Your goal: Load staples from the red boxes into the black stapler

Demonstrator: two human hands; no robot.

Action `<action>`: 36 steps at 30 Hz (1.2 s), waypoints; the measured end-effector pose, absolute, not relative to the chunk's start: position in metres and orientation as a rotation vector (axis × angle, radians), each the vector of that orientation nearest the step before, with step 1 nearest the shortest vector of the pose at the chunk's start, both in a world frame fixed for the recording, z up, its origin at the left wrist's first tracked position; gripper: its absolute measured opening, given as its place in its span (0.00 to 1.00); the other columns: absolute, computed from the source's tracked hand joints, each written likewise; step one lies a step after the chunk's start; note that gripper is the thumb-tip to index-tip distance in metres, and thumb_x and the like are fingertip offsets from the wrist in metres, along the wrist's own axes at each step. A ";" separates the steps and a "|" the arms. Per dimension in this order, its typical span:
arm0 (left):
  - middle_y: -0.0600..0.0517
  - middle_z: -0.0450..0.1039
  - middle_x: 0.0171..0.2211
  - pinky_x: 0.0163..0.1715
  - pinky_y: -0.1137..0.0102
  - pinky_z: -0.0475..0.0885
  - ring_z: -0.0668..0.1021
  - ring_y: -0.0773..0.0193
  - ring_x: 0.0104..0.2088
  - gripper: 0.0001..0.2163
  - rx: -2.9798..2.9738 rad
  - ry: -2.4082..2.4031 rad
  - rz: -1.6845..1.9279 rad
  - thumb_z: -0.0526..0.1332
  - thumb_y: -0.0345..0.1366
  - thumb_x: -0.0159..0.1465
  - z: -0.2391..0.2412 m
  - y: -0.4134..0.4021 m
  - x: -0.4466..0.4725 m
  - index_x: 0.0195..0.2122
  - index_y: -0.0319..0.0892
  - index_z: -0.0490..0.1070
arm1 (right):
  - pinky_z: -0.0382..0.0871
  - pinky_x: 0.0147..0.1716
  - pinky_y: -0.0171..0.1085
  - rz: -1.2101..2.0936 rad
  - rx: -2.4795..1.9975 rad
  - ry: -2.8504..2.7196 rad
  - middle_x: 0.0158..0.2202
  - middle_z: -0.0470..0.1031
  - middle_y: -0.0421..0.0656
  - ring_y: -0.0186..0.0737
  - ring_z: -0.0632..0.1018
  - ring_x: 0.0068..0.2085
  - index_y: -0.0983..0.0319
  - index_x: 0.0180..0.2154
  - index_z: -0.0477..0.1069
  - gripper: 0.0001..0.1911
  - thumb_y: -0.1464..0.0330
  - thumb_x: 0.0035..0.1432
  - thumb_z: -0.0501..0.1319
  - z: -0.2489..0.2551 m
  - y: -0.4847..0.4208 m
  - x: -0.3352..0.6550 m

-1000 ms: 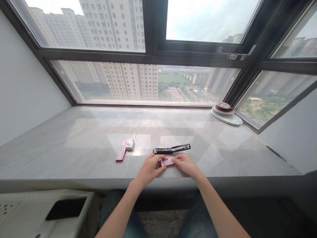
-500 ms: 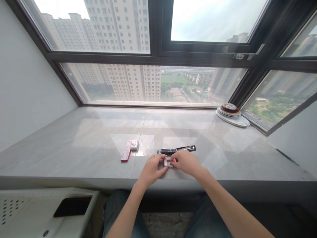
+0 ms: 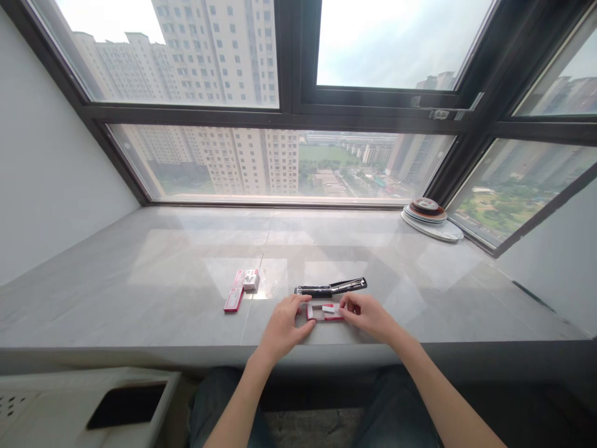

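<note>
A small red-and-white box (image 3: pixel 318 312) lies on the ledge with a pale piece (image 3: pixel 328 308) in its middle. My left hand (image 3: pixel 283 325) holds the left end of the box between thumb and fingers. At the other end, my right hand (image 3: pixel 368 316) pinches the box's edge with thumb and fingertips. Just beyond both hands lies a black stapler (image 3: pixel 314 291), its arm swung up at the right to bare shiny metal. What the pale piece is, I cannot tell.
Flat pink-and-white packs (image 3: pixel 234 299) and a small grey-white box (image 3: pixel 251 280) sit to the left. A stack of plates (image 3: pixel 426 214) stands in the far right corner by the window. The ledge's front edge (image 3: pixel 186 348) runs close to my forearms.
My right hand has moved right, from over the middle of the box to its right end, uncovering the pale piece. My left hand stays on the left end. The view has shifted slightly.
</note>
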State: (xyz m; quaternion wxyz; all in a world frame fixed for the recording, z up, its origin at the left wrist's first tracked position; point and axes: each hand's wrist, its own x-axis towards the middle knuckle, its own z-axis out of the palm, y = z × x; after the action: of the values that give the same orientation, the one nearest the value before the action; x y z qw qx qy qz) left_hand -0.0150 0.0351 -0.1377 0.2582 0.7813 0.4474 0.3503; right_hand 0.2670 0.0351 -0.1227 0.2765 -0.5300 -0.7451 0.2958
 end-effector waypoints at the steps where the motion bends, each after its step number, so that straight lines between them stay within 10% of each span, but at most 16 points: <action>1: 0.50 0.75 0.49 0.47 0.65 0.72 0.77 0.58 0.43 0.20 2.096 1.239 0.958 0.66 0.41 0.65 -0.138 0.035 -0.015 0.58 0.50 0.70 | 0.60 0.28 0.34 0.806 -1.444 -1.960 0.26 0.71 0.36 0.36 0.69 0.28 0.60 0.41 0.75 0.13 0.56 0.63 0.63 -0.128 0.033 0.271; 14: 0.54 0.76 0.34 0.35 0.69 0.67 0.76 0.63 0.31 0.10 1.958 1.370 0.949 0.53 0.41 0.73 -0.140 0.037 0.005 0.46 0.48 0.71 | 0.61 0.31 0.35 0.706 -1.488 -2.052 0.28 0.72 0.37 0.38 0.72 0.29 0.57 0.47 0.79 0.19 0.56 0.58 0.69 -0.120 0.032 0.248; 21: 0.49 0.73 0.47 0.49 0.60 0.65 0.72 0.51 0.50 0.16 2.204 1.631 0.954 0.68 0.45 0.62 -0.140 0.074 -0.014 0.50 0.50 0.74 | 0.58 0.32 0.35 0.594 -1.420 -2.179 0.27 0.76 0.39 0.38 0.73 0.30 0.53 0.40 0.84 0.08 0.61 0.61 0.67 -0.112 0.044 0.219; 36: 0.51 0.73 0.44 0.48 0.60 0.61 0.71 0.53 0.49 0.13 2.222 1.648 0.825 0.65 0.51 0.66 -0.145 0.063 -0.008 0.49 0.55 0.75 | 0.58 0.32 0.35 0.511 -1.353 -2.287 0.29 0.78 0.40 0.39 0.75 0.31 0.55 0.50 0.80 0.15 0.60 0.64 0.65 -0.104 0.087 0.202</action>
State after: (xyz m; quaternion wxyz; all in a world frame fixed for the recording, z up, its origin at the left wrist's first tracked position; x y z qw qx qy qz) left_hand -0.0085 0.0632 -0.1454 0.1269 0.7636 0.5662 0.2833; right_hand 0.2022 0.0872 -0.1038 0.2159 -0.4882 -0.8253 0.1844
